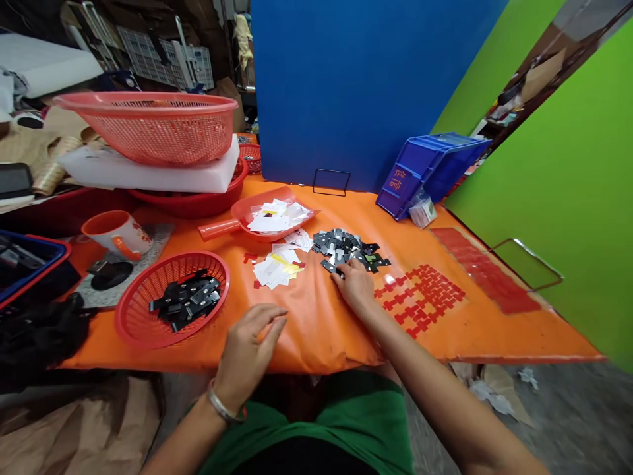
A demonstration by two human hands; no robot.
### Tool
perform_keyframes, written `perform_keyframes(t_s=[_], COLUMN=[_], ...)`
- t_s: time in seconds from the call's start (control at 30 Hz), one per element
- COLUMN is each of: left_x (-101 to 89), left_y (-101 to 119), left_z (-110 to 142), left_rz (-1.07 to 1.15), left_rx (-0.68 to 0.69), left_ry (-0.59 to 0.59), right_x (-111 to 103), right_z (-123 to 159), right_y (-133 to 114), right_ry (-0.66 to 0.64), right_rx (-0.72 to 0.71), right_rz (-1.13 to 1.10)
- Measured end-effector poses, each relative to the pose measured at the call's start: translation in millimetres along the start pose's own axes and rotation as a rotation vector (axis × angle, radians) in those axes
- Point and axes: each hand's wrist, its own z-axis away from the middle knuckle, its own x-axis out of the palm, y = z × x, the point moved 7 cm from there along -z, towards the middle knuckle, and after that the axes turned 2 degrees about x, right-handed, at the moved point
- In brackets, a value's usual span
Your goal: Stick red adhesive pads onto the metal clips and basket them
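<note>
My right hand (355, 285) reaches into a heap of small flat black pieces (339, 244), some with shiny faces. Its fingertips are closed on one flat black piece (329, 266) at the heap's near edge. Over the front of the orange table, my left hand (252, 349) is held with thumb and forefinger bent together in a pinch. Anything between those fingertips is too small to make out. Left of that hand, a red plastic basket (129, 310) holds more black pieces (190, 300). White and yellow paper slips (277, 267) lie between basket and heap.
A red scoop (220, 229) with paper slips lies behind. Red cut-out shapes (425, 293) lie flat at right, near a red strip (487, 270). A blue bin (420, 165) stands back right. At left are a mug (116, 231) and a large red colander (163, 128) on white foam.
</note>
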Motion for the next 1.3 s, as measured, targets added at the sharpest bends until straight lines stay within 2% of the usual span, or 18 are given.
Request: perform_keyframes(t_s=[0.1, 0.2, 0.37, 0.43, 0.5, 0.57, 0.63, 0.73, 0.8, 0.87, 0.93, 1.0, 1.1, 1.3], left_x=[26.6, 45.0, 72.8, 84.1, 93.3, 98.6, 96.2, 85.9, 87.5, 96.0, 103.4, 106.8, 105.1, 90.1], left_y=[-6.4, -19.3, -32.4, -31.4, -28.5, -26.4, -24.6, -10.3, 0.2, 1.7, -1.9, -5.6, -9.5, -17.3], left_z=[3.6, 5.3, 0.1, -3.4, -6.6, -8.1, -10.0, -16.4, -16.0, -12.4, -9.4, -8.4, -9.3, -6.4], left_rz=[0.17, 0.362, 0.755, 0.871, 0.907, 0.851, 0.675, 0.244, -0.057, -0.29, -0.424, -0.453, -0.382, -0.112], left_rx=[-0.127, -0.314, -0.597, -0.632, -0.614, -0.584, -0.509, -0.195, 0.009, 0.097, 0.114, 0.114, 0.124, 0.133], left_ry=[-0.123, -0.183, -0.106, -0.066, -0.066, -0.101, -0.13, -0.162, -0.212, -0.287, -0.332, -0.336, -0.31, -0.223], right_x=[0.2, -9.6, -0.3, 5.3, 7.7, 4.7, -6.5, -30.1, -41.5, -49.4, -56.3, -62.9, -72.3, -86.5], right_z=[-4.8, 2.6, 46.1, 69.6, 90.1, 105.3, 114.2, 121.9, 125.3, 125.4, 122.0, 116.4, 106.2, 84.0], right_y=[-2.9, -1.6, -8.9, -18.0, -26.7, -32.3, -31.9, -23.7, -12.7, 3.3, 22.4, 42.3, 72.7, 148.9], right_ry=[-0.008, 0.023, -0.191, -0.251, -0.293, -0.323, -0.281, -0.134, -0.055, 0.01, 0.071, 0.126, 0.189, 0.173], right_rx=[0.008, 0.077, 0.371, 0.471, 0.511, 0.473, 0.361, 0.14, 0.049, 0.026, 0.052, 0.105, 0.169, 0.213], right_rz=[-0.009, -0.272, -0.942, -1.119, -1.206, -1.18, -1.051, -0.776, -0.628, -0.535, -0.48, -0.443, -0.386, -0.203])
